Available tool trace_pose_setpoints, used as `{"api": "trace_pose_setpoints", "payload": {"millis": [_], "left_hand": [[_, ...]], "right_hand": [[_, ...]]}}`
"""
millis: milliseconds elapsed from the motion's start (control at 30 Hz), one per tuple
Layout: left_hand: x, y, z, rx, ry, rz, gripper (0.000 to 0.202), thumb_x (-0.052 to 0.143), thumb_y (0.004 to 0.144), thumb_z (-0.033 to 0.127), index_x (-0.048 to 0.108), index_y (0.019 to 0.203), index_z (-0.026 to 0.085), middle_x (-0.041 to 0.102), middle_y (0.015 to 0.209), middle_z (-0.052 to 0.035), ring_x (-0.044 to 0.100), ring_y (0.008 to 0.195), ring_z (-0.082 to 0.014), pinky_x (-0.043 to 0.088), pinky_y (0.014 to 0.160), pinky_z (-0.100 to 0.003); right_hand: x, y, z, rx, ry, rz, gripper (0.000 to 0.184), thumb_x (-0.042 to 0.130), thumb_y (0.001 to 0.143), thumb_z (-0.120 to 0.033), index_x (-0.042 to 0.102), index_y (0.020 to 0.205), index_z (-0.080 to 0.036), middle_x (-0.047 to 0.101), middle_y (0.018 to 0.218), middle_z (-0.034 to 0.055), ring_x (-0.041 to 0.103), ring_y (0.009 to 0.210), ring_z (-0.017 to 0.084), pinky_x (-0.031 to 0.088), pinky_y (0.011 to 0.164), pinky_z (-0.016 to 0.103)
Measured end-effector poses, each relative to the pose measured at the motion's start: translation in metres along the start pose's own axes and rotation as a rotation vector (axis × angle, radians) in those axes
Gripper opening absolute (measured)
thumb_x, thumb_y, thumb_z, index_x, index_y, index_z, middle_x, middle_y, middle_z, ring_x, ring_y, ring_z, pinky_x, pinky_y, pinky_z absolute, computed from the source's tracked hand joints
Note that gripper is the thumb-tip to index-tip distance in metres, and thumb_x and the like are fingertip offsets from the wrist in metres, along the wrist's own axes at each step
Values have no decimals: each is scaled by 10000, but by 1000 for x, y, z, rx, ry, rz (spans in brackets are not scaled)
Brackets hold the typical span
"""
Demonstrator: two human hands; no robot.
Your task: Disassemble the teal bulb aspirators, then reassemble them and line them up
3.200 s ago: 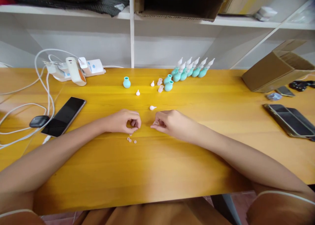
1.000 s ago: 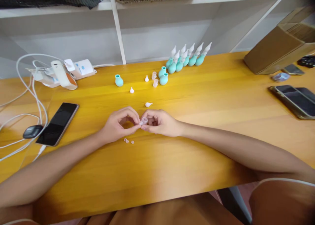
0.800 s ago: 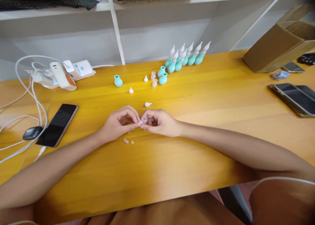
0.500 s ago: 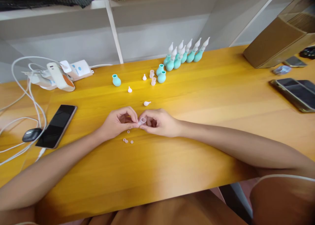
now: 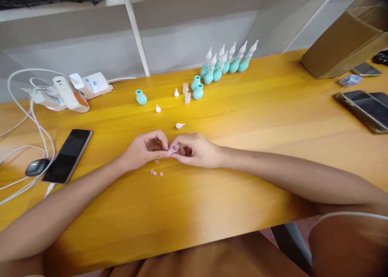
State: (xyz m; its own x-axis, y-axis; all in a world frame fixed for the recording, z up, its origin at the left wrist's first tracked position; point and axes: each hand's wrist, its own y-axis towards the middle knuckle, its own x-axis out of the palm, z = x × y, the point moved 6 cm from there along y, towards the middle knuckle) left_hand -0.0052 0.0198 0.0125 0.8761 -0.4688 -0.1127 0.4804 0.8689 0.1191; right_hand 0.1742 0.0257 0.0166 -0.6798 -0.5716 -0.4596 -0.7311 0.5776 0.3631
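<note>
Between my two hands is a small translucent plastic connector (image 5: 173,149), its round open end tilted up. My left hand (image 5: 148,148) pinches it from the left with thumb and forefinger. From the right, my right hand (image 5: 194,149) grips the same piece, fingers curled. Just below my left fingertips lie several tiny clear rings (image 5: 154,173). Beyond the hands a white nozzle tip (image 5: 180,125) rests on its side. Two more white tips, one of them a standing tip (image 5: 158,108), are farther back, near two translucent connectors (image 5: 187,98).
Teal bulbs (image 5: 198,91) stand open-necked behind, one off to the left. Several assembled teal bulbs with white tips (image 5: 216,66) line the back. At left are a phone (image 5: 68,155), cables and a power strip (image 5: 95,86); at right, phones (image 5: 365,107) and a cardboard box (image 5: 339,46).
The view has shifted slightly. Both hands keep their pinch on the connector, with hardly any movement.
</note>
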Motion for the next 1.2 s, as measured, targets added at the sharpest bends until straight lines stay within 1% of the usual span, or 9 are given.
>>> {"api": "trace_pose_setpoints", "payload": {"millis": [433, 500, 600, 667, 800, 900, 1000, 1100, 1200], "left_hand": [[-1, 0, -2, 15, -55, -10, 329, 1004, 804, 322, 729, 910, 177, 669, 921, -9, 674, 806, -123, 595, 762, -247], [-3, 0, 0, 51, -53, 2, 360, 1000, 813, 384, 726, 928, 180, 671, 907, -8, 654, 786, -124, 575, 733, -243], [-6, 0, 0, 56, -2, 48, 329, 859, 963, 476, 719, 955, 178, 667, 859, -11, 619, 745, -124, 552, 708, -250], [-8, -1, -2, 34, 22, 94, 306, 784, 1021, 474, 704, 987, 182, 660, 856, -11, 615, 739, -126, 551, 698, -252], [-6, -4, -1, 50, 125, 171, 346, 870, 936, 366, 658, 1165, 215, 681, 1049, -34, 679, 856, -141, 591, 756, -263], [2, -8, 7, 116, 365, 125, 415, 882, 914, 293, 643, 1250, 245, 672, 1148, -45, 696, 880, -148, 613, 800, -293], [11, -14, 19, 268, 660, 65, 261, 806, 973, 247, 654, 1185, 244, 679, 1123, -47, 686, 925, -171, 600, 803, -297], [15, -19, 25, 384, 774, 28, 276, 762, 978, 200, 628, 1216, 243, 689, 1136, -55, 688, 961, -188, 592, 807, -301], [14, -22, 26, 414, 818, 56, 381, 770, 952, 180, 611, 1292, 243, 684, 1187, -69, 695, 1005, -201, 594, 842, -317]], "right_hand": [[1, -1, 1, -17, 58, 23, 129, 738, 1002, -307, 696, 1050, -196, 660, 736, -47, 557, 574, 83, 460, 595, 224], [-9, 0, 1, -25, 67, 123, 149, 741, 1014, -331, 706, 1076, -201, 664, 787, -33, 534, 565, 81, 448, 583, 235], [-33, 3, 9, -18, 19, 353, 186, 745, 1023, -364, 712, 1108, -202, 670, 969, 21, 489, 597, 82, 439, 602, 266], [-44, 5, 19, 22, 5, 425, 225, 760, 1016, -409, 716, 1085, -200, 660, 996, 32, 462, 620, 90, 422, 608, 273], [-35, 11, 31, 99, 122, 269, 316, 813, 963, -487, 724, 1033, -191, 652, 837, -11, 438, 608, 92, 370, 576, 253], [-11, 9, 23, 142, 254, 128, 306, 815, 948, -457, 731, 1032, -175, 616, 785, -34, 421, 591, 82, 356, 559, 243], [11, 5, 11, 210, 377, 29, 305, 806, 950, -455, 686, 985, -177, 537, 714, -67, 435, 592, 85, 366, 558, 236], [19, 4, 5, 222, 404, 6, 329, 821, 929, -464, 640, 939, -190, 542, 720, -69, 462, 603, 86, 385, 560, 233], [16, 5, 5, 196, 355, 38, 316, 804, 938, -463, 647, 952, -190, 542, 720, -66, 459, 608, 88, 387, 565, 232]]}}
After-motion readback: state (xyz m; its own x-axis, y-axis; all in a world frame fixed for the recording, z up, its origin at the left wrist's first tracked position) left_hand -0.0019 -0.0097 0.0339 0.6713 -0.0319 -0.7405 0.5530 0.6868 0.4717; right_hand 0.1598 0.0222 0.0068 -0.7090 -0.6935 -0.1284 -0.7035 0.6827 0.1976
